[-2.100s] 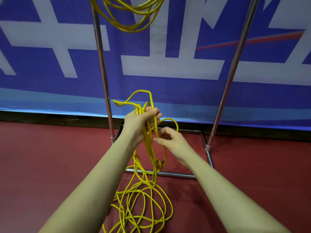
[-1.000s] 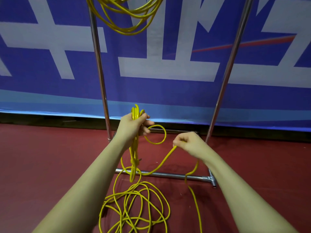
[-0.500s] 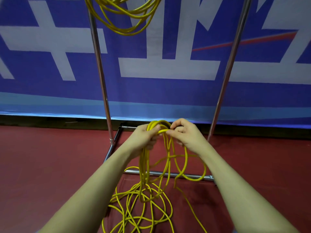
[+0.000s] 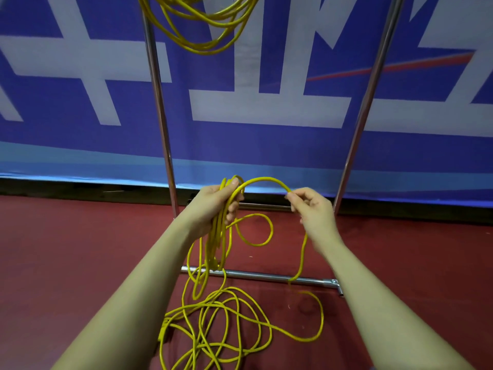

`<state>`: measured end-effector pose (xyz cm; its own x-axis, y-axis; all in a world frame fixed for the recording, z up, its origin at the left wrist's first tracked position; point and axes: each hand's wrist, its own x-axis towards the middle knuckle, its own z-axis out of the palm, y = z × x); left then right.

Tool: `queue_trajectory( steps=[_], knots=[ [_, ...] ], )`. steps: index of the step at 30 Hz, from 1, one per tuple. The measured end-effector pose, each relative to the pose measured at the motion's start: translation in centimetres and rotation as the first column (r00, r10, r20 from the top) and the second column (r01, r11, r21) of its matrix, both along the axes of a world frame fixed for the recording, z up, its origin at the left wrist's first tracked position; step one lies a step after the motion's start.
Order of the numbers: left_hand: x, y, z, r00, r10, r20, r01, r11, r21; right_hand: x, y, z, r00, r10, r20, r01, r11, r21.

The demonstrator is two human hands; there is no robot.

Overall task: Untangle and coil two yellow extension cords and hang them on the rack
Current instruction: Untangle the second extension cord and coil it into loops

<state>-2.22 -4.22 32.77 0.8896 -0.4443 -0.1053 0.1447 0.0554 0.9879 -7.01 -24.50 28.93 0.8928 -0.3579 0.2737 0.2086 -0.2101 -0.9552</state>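
Chrome rack [image 4: 160, 108]: carried one coiled cord [image 4: 202, 36] overhead, already hung. Second cord [image 4: 226, 324]: mostly loose on the floor. Your left hand [image 4: 213, 206]: fingers gripped gathered loops, storing finished turns. Your right hand [image 4: 312, 209]: fingers pinched the feeding strand.

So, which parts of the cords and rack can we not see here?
Head view:
- Hung cord coil and the rack top: cut off by the upper edge.
- Floor cord lower loops: cut off by the bottom edge.
- Strand count in left hand grip: fingers hide it.
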Motion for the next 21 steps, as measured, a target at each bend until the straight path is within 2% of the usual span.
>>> queue_trajectory(
  steps=[2,4,9,11,13,17,21],
  knots=[
    [0.0,0.4,0.0,1.0,-0.02,-0.006,0.02,1.0,0.024,0.3,-0.1,0.1,0.997,0.072,-0.016,-0.073,0.982,-0.174],
    [0.1,0.7,0.0,0.999,-0.047,-0.024,0.048,0.998,0.031,0.6,0.1,0.0,0.991,0.108,-0.074,-0.124,0.953,-0.276],
    [-0.4,0.4,-0.7,0.985,-0.172,0.008,0.169,0.974,0.149,0.7,1.1,0.5,0.982,0.179,-0.059,-0.188,0.937,-0.293],
    [-0.6,-0.1,-1.0,0.978,-0.21,0.006,0.207,0.968,0.145,0.5,1.2,1.0,0.979,0.203,-0.02,-0.2,0.938,-0.285],
    [-0.5,-0.4,-0.9,0.986,-0.166,-0.004,0.166,0.983,0.081,0.5,1.2,1.1,0.975,0.221,0.003,-0.213,0.946,-0.245],
    [-0.2,-0.5,-0.2,1.0,-0.027,-0.008,0.026,0.994,-0.105,0.3,0.2,-0.1,0.979,0.196,-0.046,-0.201,0.972,-0.122],
    [0.4,-0.1,0.4,0.998,0.052,-0.03,-0.058,0.957,-0.283,0.1,-1.0,-2.6,0.989,0.085,-0.12,-0.113,0.959,-0.258]
  ],
)
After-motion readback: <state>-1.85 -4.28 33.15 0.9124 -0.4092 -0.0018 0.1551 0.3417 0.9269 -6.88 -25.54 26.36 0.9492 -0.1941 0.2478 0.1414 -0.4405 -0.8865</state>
